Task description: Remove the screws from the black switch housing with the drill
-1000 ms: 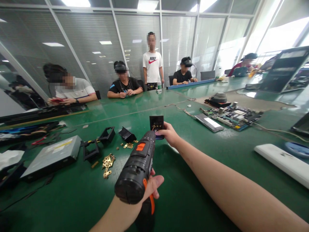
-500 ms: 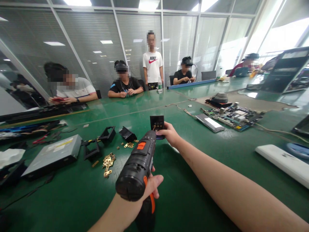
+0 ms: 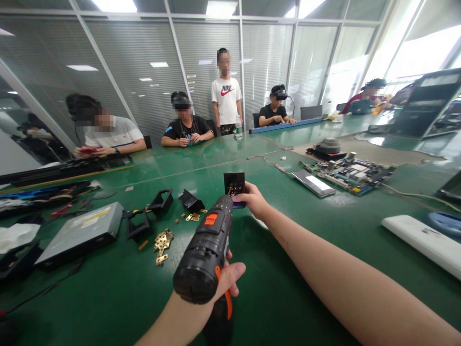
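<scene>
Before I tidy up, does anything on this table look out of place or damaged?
Two things. Gold metal pieces lie in a loose heap left of the drill, with a few strays nearby. Farther off at right, a ragged tan patch breaks up the green tabletop; I can't tell whether it's damage or something laid there.

A glass wall [image 3: 133,57] is stretching from 10 round to 1 o'clock, pale frames [image 3: 240,38] dividing it, horizontal blinds lining the panes! Up at 12, a bright light panel [image 3: 221,8] is glowing; daylight is flooding the windows [image 3: 434,45] at 2. A grey chair [image 3: 311,112] is standing between 1 and 2, while the glossy green table [image 3: 273,293] is spreading towards 6.
</scene>
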### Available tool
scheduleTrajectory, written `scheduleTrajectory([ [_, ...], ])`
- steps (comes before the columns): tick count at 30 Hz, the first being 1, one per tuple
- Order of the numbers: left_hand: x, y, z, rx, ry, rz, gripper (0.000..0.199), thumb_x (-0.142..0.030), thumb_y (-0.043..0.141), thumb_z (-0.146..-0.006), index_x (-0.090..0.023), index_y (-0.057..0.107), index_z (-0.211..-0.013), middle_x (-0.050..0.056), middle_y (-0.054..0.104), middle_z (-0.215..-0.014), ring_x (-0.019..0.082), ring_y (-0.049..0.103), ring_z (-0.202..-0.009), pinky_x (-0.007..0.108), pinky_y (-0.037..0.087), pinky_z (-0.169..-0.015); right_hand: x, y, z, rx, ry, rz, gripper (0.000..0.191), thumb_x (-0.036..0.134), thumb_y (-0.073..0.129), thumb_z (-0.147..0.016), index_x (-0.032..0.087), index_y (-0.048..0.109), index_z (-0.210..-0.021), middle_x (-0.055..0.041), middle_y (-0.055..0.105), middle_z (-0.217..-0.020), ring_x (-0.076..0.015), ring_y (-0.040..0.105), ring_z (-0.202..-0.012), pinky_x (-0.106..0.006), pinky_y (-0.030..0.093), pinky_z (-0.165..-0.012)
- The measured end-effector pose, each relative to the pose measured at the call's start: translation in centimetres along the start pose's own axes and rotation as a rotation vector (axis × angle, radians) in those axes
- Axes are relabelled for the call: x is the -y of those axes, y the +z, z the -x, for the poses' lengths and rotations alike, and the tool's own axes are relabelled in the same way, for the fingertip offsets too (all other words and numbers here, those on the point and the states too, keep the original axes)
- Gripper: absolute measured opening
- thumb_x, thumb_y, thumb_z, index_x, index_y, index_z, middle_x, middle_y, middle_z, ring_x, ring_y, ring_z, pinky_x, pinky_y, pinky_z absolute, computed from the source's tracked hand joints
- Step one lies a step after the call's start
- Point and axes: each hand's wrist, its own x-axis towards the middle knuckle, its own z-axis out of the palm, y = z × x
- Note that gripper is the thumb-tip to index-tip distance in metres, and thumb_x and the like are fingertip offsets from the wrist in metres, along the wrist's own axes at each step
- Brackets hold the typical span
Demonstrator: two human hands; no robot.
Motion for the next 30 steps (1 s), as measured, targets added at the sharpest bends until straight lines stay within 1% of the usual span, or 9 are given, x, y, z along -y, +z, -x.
scheduleTrajectory([
  [2,0.3,-0.1,-0.2,0.016,-0.009,-0.022,0.044,-0.057,0.082,-0.073,-0.023,0.066,-0.096,-0.004,0.068,-0.056,0.019,0.065,-0.057,0.037,0.057,-0.069,0.0,0.0,0.0,-0.01,0.011,0.007,0.04,0.023,0.085,-0.052,0.018,0.073,-0.09,-0.0017,0.076,-0.087,-0.022,0.067,-0.082,-0.037,0.053,-0.082],
  [5,0.5,0.0,-0.3,0.009,-0.006,0.022,0.041,-0.054,0.082,-0.076,-0.023,0.065,-0.096,-0.003,0.069,-0.058,0.018,0.064,-0.058,0.034,0.056,-0.067,0.0,0.0,0.0,-0.014,0.013,-0.004,0.041,0.024,0.085,-0.051,0.018,0.074,-0.09,-0.0017,0.077,-0.087,-0.0216,0.067,-0.082,-0.036,0.052,-0.082],
  [8,0.6,0.1,-0.5,-0.01,-0.023,0.052,0.044,-0.056,0.085,-0.07,-0.022,0.065,-0.09,-0.004,0.066,-0.053,0.017,0.062,-0.054,0.032,0.054,-0.062,0.1,0.0,0.0,-0.009,0.006,-0.017,0.041,0.023,0.085,-0.051,0.017,0.075,-0.089,-0.0021,0.077,-0.088,-0.0214,0.067,-0.082,-0.036,0.052,-0.083],
  [10,0.7,0.0,-0.7,0.012,-0.021,0.04,0.048,-0.059,0.085,-0.068,-0.022,0.065,-0.091,-0.004,0.066,-0.051,0.017,0.061,-0.052,0.031,0.054,-0.06,0.1,0.1,-0.1,-0.015,0.007,-0.023,0.041,0.023,0.085,-0.05,0.017,0.075,-0.089,-0.002,0.077,-0.087,-0.0213,0.067,-0.081,-0.036,0.051,-0.082],
  [13,0.6,-0.1,-0.6,0.022,-0.002,0.041,0.046,-0.058,0.084,-0.071,-0.022,0.065,-0.093,-0.003,0.067,-0.053,0.018,0.063,-0.054,0.032,0.055,-0.062,0.2,0.1,-0.1,-0.019,0.004,-0.025,0.04,0.022,0.084,-0.049,0.017,0.074,-0.087,-0.0013,0.077,-0.085,-0.0207,0.066,-0.079,-0.035,0.051,-0.081],
  [18,0.2,0.0,-0.2,-0.009,0.022,0.093,0.039,-0.051,0.086,-0.075,-0.022,0.066,-0.092,-0.003,0.069,-0.055,0.017,0.064,-0.055,0.032,0.056,-0.064,0.0,0.0,-0.1,-0.012,-0.001,-0.012,0.038,0.023,0.083,-0.051,0.018,0.075,-0.087,-0.0009,0.077,-0.086,-0.0213,0.066,-0.08,-0.035,0.051,-0.08],
  [22,0.9,0.1,-0.8,-0.017,0.008,0.126,0.059,-0.068,0.09,-0.061,-0.022,0.065,-0.087,-0.004,0.065,-0.047,0.016,0.06,-0.047,0.029,0.054,-0.055,-0.3,-0.1,-0.1,-0.024,-0.004,0.014,0.039,0.023,0.083,-0.052,0.017,0.076,-0.089,-0.0018,0.077,-0.086,-0.0225,0.067,-0.081,-0.035,0.051,-0.08],
  [24,1.4,0.0,-1.1,-0.019,-0.006,0.144,0.061,-0.072,0.089,-0.059,-0.021,0.064,-0.082,-0.003,0.065,-0.047,0.015,0.061,-0.047,0.028,0.053,-0.053,-0.3,-0.1,-0.1,-0.02,-0.007,0.011,0.038,0.023,0.083,-0.052,0.017,0.076,-0.089,-0.0018,0.077,-0.086,-0.0222,0.067,-0.081,-0.035,0.051,-0.079],
  [30,1.6,0.1,-1.2,-0.018,-0.009,0.137,0.064,-0.072,0.091,-0.056,-0.021,0.065,-0.086,-0.005,0.064,-0.049,0.015,0.061,-0.046,0.029,0.055,-0.053,-0.2,0.0,-0.1,-0.021,-0.013,0.004,0.038,0.023,0.083,-0.052,0.018,0.077,-0.089,-0.0013,0.077,-0.087,-0.0221,0.067,-0.082,-0.035,0.051,-0.079],
])
